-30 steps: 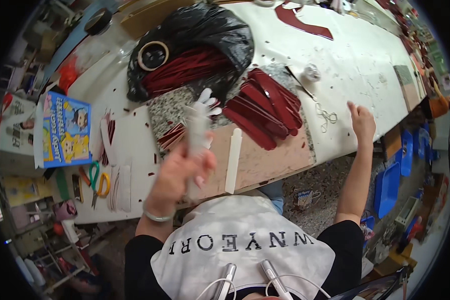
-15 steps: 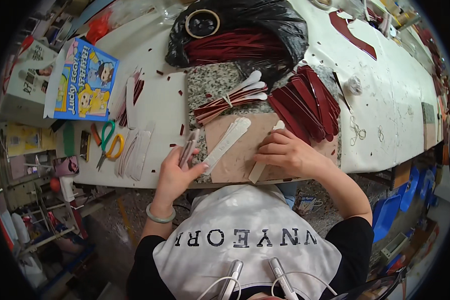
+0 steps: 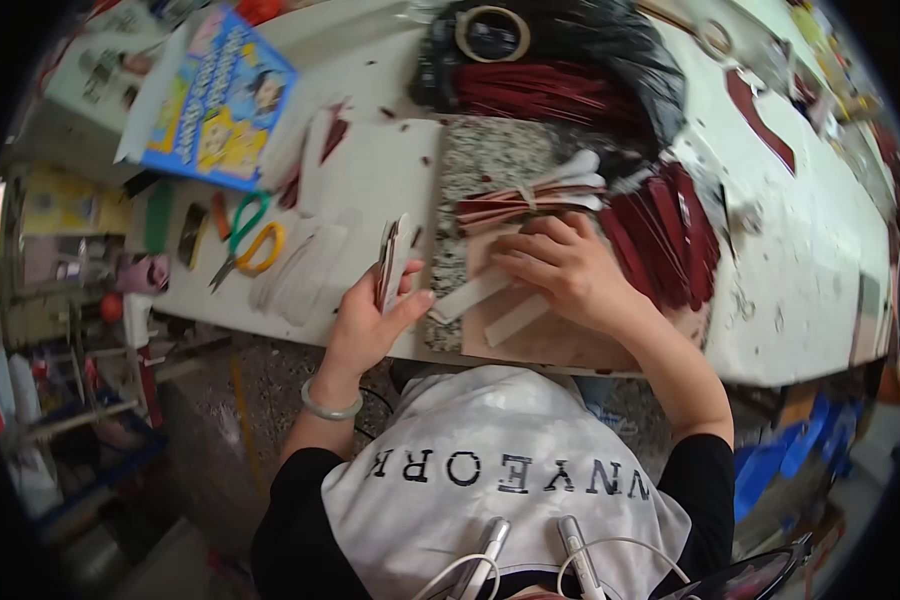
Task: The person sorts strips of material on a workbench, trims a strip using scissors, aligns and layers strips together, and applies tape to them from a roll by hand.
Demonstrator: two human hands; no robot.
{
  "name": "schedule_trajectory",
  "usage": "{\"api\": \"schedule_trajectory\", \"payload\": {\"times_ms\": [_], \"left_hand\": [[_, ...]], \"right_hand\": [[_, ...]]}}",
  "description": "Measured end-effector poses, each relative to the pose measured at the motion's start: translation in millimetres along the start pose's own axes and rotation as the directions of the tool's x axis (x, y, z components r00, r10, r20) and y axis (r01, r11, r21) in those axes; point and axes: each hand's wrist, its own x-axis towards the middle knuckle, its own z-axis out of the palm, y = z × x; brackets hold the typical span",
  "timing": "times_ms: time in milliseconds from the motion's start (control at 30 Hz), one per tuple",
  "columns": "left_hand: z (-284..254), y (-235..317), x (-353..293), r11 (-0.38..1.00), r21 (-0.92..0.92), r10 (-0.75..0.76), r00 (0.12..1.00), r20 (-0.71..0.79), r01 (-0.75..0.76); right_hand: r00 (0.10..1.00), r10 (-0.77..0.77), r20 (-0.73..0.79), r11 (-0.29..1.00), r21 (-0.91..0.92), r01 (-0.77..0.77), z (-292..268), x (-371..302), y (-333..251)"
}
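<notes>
Left hand: your left hand [image 3: 378, 318] is over the front edge of the tabletop [image 3: 370, 170], and its grip is closed around a small stack [image 3: 394, 268] of thin strips, which stands nearly on end.
Right hand: your right hand [image 3: 570, 268] is over the pink board [image 3: 610, 345], palm down with bent fingers. I cannot tell if its grip is tight on anything, because the hand hides that spot.
Pale strips: one long strip [image 3: 475, 291] lies slanted, with its top end by your right fingers and its low end near your left thumb. A short strip [image 3: 515, 320] lies just beside it on the pink board, and its top runs under your right hand.
Stone slab: the speckled slab [image 3: 485, 150] lies under the pink board and shows past its left side and at the back.
Bundle: just behind your right hand is a tied bundle [image 3: 530, 197], with white round ends pointing right.
Red strips: a dark red pile [image 3: 675, 235] lies to the right of the bundle.
Bag: a black bag [image 3: 610, 35] sits at the back, with more red strips inside and a tape ring [image 3: 525, 38] on top.
Left side: scissors [image 3: 257, 240] with green and yellow handles lie between a blue box [image 3: 225, 100] and a white pile [image 3: 300, 275] of strips.
</notes>
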Motion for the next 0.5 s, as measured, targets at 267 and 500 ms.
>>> {"api": "schedule_trajectory", "payload": {"times_ms": [267, 500], "left_hand": [[0, -12, -1, 0.914, -0.377, -0.102, 0.985, 0.139, 0.148], [-14, -17, 3, 0.439, -0.815, -0.105, 0.922, 0.372, 0.379]], "right_hand": [[0.995, -0.035, 0.09, 0.998, 0.057, 0.03, 0, 5, 0], [0.979, 0.075, 0.189, 0.952, 0.279, -0.127, -3, 5, 3]]}}
